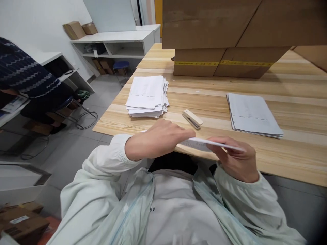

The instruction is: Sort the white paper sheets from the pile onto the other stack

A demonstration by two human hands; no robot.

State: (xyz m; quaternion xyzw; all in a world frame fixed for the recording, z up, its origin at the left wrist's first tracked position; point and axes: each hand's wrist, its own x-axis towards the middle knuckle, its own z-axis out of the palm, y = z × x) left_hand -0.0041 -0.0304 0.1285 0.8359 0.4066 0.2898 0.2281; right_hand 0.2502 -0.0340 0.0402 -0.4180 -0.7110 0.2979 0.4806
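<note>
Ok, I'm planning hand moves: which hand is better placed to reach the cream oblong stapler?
Probably the left hand: it sits nearer the cream oblong stapler than the right hand does. Both hold the thin white paper, so the left would need to let go first.

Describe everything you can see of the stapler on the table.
The stapler has a smooth cream cover, apparently plastic, with a dark and silvery, metal-looking part along its lower-left side in the view. It rests at a slant on the wooden tabletop, between the taller paper stack and the thinner paper stack. Only the tabletop touches it. Whether it stands on its base or lies sideways is unclear.
</note>
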